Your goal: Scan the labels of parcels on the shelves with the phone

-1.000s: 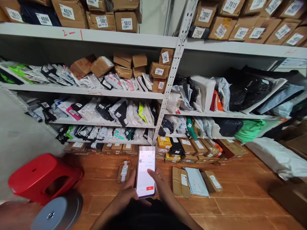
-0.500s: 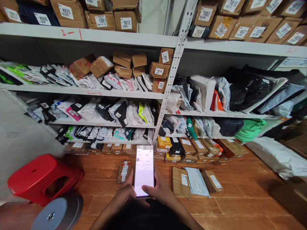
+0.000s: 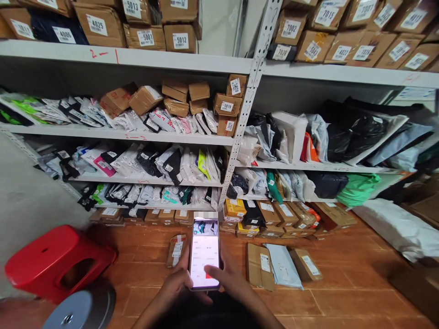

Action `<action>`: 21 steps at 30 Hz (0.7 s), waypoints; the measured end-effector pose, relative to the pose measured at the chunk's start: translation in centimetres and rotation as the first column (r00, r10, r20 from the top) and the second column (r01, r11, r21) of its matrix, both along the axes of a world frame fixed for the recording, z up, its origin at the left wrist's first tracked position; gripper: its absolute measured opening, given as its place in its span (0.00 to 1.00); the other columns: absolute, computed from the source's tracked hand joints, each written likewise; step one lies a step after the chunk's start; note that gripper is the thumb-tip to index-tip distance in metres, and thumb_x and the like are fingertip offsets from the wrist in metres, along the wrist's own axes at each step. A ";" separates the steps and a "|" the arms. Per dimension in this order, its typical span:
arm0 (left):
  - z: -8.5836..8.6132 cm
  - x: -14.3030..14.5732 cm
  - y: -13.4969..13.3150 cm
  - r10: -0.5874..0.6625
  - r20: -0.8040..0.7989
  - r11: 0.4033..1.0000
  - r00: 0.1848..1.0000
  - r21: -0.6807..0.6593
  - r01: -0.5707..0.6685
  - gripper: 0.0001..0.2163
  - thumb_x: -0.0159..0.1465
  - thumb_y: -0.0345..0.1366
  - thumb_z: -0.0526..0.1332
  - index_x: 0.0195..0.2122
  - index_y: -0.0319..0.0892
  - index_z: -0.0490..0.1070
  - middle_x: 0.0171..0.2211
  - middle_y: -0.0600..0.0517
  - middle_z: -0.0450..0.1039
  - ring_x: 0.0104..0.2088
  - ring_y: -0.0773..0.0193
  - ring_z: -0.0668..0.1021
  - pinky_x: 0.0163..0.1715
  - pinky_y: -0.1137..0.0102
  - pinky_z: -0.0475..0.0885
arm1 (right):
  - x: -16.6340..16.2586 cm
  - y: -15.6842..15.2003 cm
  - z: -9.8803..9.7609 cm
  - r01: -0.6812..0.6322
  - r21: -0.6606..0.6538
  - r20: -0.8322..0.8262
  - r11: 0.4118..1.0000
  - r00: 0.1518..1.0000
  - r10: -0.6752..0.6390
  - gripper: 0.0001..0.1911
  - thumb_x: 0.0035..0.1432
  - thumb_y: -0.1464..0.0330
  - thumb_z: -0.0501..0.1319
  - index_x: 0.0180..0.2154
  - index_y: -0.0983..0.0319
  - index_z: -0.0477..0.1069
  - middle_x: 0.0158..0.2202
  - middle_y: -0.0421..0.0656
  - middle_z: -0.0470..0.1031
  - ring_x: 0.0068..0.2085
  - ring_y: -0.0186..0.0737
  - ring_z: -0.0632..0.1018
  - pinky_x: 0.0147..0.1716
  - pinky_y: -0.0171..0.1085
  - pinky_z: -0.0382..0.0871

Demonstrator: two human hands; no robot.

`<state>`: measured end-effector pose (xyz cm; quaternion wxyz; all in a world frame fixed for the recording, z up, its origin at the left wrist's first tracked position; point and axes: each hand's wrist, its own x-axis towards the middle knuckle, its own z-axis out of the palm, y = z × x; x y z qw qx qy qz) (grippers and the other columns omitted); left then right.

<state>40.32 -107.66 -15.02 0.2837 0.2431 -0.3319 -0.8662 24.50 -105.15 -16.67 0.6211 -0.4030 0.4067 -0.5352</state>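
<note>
A lit smartphone point(image 3: 205, 256) is held upright in front of me, low in the middle of the head view. Its screen has a camera picture of parcels at the top and a white form with a red button below. My left hand point(image 3: 181, 276) is closed around the phone's left edge and lower corner. On the other side, my right hand point(image 3: 228, 272) grips the right edge, its thumb lying over the lower screen near the red button. The fingers behind the phone are mostly hidden.
White metal shelves point(image 3: 137, 132) ahead carry many labelled bags and boxes. On the floor lie a small box point(image 3: 177, 251), a flattened carton point(image 3: 259, 267), a pale mailer point(image 3: 283, 267) and another box point(image 3: 307, 265). A red stool point(image 3: 58, 260) and a round grey lid point(image 3: 82, 308) stand left.
The phone screen has changed from a plain form to one with a camera picture on top and a red button. My right thumb has shifted slightly on the screen; the view has tilted up a little.
</note>
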 end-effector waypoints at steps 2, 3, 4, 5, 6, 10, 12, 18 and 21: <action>0.1 0.0 0.0 0.005 0.004 1.000 1.000 0.006 -0.005 0.47 0.45 0.28 0.54 0.66 0.52 0.33 0.49 0.47 0.73 0.41 0.50 0.77 0.28 0.64 0.75 | 0.2 -0.3 -0.6 0.018 0.037 0.104 0.999 0.994 -0.021 0.28 0.49 0.60 0.64 0.52 0.58 0.64 0.44 0.46 0.76 0.44 0.54 0.76 0.43 0.49 0.68; 0.1 0.0 -0.1 0.013 0.009 1.000 1.000 0.008 -0.013 0.46 0.46 0.29 0.54 0.66 0.51 0.35 0.48 0.47 0.73 0.41 0.50 0.77 0.28 0.64 0.75 | 0.3 -0.6 -0.8 0.022 0.046 0.147 0.999 0.989 -0.028 0.26 0.49 0.59 0.62 0.50 0.59 0.65 0.42 0.46 0.77 0.43 0.55 0.77 0.42 0.49 0.68; 0.1 -0.1 -0.1 0.020 0.013 1.000 1.000 0.010 -0.021 0.45 0.46 0.29 0.54 0.66 0.50 0.38 0.48 0.47 0.73 0.41 0.50 0.77 0.27 0.65 0.75 | 0.3 -0.8 -1.0 0.026 0.046 0.172 0.999 0.984 -0.033 0.24 0.50 0.58 0.60 0.49 0.59 0.67 0.40 0.46 0.78 0.42 0.55 0.77 0.41 0.49 0.69; 0.0 -0.1 -0.2 0.029 0.015 1.000 0.999 0.009 -0.029 0.44 0.46 0.30 0.54 0.66 0.50 0.40 0.48 0.47 0.73 0.41 0.49 0.77 0.27 0.65 0.75 | 0.4 -1.1 -1.2 0.030 0.036 0.178 0.999 0.983 -0.036 0.24 0.50 0.57 0.58 0.48 0.59 0.68 0.40 0.47 0.78 0.41 0.56 0.77 0.41 0.50 0.68; -0.1 -0.1 -0.3 0.038 0.016 0.999 0.999 0.010 -0.038 0.44 0.46 0.30 0.55 0.66 0.50 0.42 0.48 0.48 0.73 0.41 0.48 0.77 0.27 0.65 0.75 | 0.4 -1.3 -1.3 0.036 0.029 0.183 0.999 0.982 -0.041 0.23 0.50 0.56 0.57 0.46 0.59 0.69 0.39 0.47 0.78 0.42 0.56 0.77 0.42 0.50 0.68; -0.8 -0.1 -0.9 0.061 0.007 0.997 0.998 0.039 -0.062 0.46 0.43 0.29 0.56 0.66 0.54 0.41 0.52 0.50 0.71 0.45 0.46 0.75 0.26 0.67 0.74 | 0.1 -2.0 -1.5 0.070 0.011 0.143 0.997 0.987 -0.071 0.19 0.49 0.57 0.60 0.42 0.58 0.73 0.39 0.46 0.79 0.43 0.57 0.76 0.45 0.50 0.65; -1.1 0.1 -1.3 0.056 -0.018 0.998 0.998 0.033 -0.055 0.49 0.42 0.28 0.57 0.66 0.55 0.37 0.54 0.50 0.70 0.48 0.47 0.74 0.27 0.68 0.74 | -0.2 -2.3 -1.7 0.088 0.016 0.109 0.996 0.990 -0.089 0.16 0.50 0.57 0.62 0.40 0.58 0.75 0.37 0.46 0.79 0.42 0.57 0.76 0.44 0.50 0.65; -2.9 1.1 -1.9 0.033 -0.031 0.999 0.999 0.020 -0.033 0.46 0.49 0.31 0.57 0.66 0.53 0.32 0.59 0.47 0.63 0.49 0.45 0.74 0.30 0.63 0.76 | 0.1 -3.2 -1.2 0.064 0.004 0.127 0.998 0.990 -0.064 0.20 0.49 0.53 0.64 0.42 0.57 0.74 0.39 0.46 0.79 0.45 0.58 0.75 0.45 0.52 0.65; -4.3 0.8 -1.9 0.059 0.160 0.998 0.985 -0.033 -0.054 0.42 0.56 0.43 0.58 0.67 0.53 0.32 0.64 0.45 0.55 0.56 0.41 0.68 0.31 0.61 0.76 | 0.8 -3.4 -1.0 0.034 -0.022 0.159 0.999 0.987 -0.030 0.29 0.48 0.50 0.64 0.49 0.56 0.68 0.47 0.47 0.75 0.49 0.57 0.73 0.52 0.52 0.62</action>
